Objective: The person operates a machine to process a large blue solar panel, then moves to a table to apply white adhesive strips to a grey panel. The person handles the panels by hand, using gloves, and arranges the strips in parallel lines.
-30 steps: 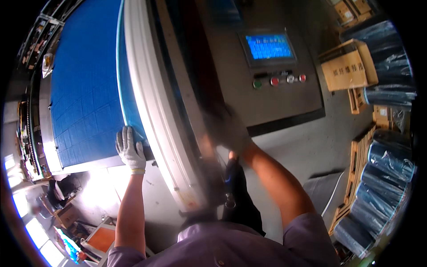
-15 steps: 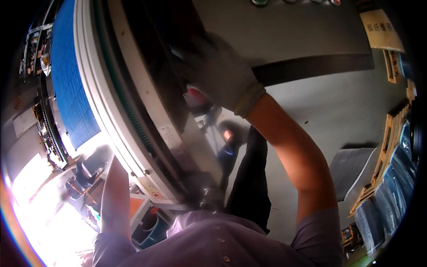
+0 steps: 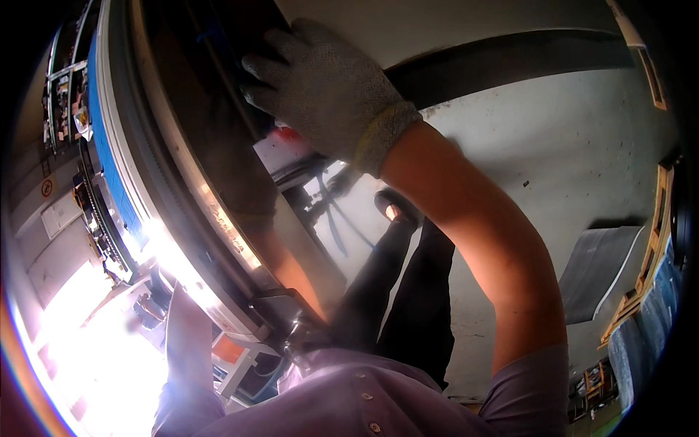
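Observation:
My right hand [image 3: 331, 91], in a pale knitted glove, reaches forward along the side of a long machine. Its fingers are spread and lie over the dark, glossy side panel [image 3: 218, 131]; whether they touch it I cannot tell. A red and white patch [image 3: 284, 138] shows just under the palm. The machine's light metal rail [image 3: 193, 189] runs from far left toward my waist, with a metal fitting [image 3: 295, 331] at its near end. My left forearm [image 3: 188, 335] rises on the rail's far side, and the hand there is lost in glare and behind the frame.
A blue surface [image 3: 109, 153] lies beyond the rail. A dark strip [image 3: 510, 62] crosses the grey floor ahead. At right are a grey sheet [image 3: 601, 269], wooden pallets [image 3: 644, 262] and blue wrapped material [image 3: 641, 342]. My legs [image 3: 393, 291] stand close beside the machine.
My right hand has shifted slightly left and forward along the panel, its fingers now clearly spread. The view has turned, showing more of my legs and less of the blue surface.

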`<state>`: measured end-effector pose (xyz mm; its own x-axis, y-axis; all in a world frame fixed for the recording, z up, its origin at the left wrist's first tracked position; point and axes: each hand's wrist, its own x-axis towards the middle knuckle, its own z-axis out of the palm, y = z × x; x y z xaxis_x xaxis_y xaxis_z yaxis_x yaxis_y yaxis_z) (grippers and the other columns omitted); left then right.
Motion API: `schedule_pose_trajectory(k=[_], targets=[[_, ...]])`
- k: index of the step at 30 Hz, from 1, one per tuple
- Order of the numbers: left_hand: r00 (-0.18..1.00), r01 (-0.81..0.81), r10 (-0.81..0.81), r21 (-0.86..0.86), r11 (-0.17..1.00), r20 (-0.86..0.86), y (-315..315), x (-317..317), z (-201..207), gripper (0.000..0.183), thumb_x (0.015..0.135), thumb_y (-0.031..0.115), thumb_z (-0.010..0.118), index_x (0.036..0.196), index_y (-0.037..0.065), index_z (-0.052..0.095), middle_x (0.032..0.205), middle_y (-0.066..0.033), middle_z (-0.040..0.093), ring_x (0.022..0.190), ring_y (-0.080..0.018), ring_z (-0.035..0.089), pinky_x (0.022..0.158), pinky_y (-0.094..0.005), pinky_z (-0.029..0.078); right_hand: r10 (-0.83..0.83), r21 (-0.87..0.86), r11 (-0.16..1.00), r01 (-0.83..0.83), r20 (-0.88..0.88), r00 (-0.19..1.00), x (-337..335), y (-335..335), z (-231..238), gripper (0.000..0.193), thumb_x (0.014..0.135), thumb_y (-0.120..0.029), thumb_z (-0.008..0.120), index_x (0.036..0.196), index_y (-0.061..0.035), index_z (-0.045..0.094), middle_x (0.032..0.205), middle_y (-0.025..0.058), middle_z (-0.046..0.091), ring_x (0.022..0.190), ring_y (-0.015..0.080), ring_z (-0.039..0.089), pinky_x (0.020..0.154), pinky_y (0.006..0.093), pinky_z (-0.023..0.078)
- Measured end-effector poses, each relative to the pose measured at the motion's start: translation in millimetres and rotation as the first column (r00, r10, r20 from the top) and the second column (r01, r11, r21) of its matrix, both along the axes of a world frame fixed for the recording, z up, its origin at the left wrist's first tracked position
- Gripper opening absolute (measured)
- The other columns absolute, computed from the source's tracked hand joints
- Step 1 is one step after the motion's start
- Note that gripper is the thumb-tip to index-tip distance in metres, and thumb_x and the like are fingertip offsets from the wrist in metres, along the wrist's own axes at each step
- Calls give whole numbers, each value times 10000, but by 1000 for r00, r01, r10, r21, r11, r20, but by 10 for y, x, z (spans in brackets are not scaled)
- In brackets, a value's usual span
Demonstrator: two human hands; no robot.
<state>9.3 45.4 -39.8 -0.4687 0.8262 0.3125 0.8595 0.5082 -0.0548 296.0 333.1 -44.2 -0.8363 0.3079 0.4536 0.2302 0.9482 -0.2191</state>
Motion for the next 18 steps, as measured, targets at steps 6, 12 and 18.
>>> schedule_pose_trajectory(k=[6,12,18], targets=[[1000,-5,5,21,1000,26,99,-49,-79,517,944,341,499,1423,148,481,1479,-70,456,1388,-348,370,1151,-474,281,22,-96,995,-32,-102,995,-3,83,11,324,811,-252,662,1121,-168,705,1286,39,602,1250,251,481,1096,428,353],[994,-99,97,62,993,42,-40,-42,13,516,942,338,500,1422,149,484,1476,-71,460,1386,-347,374,1150,-479,278,54,-128,990,-54,-7,999,-143,-55,161,354,804,-266,621,1126,-136,689,1300,71,584,1289,297,454,1098,459,344],[981,-150,140,68,986,137,94,175,234,538,990,400,376,1436,113,463,1459,-112,472,1380,-373,373,1144,-511,243,61,-79,996,-49,166,984,-206,-104,254,363,797,-251,621,1125,-112,695,1321,79,575,1323,314,430,1079,470,357]])
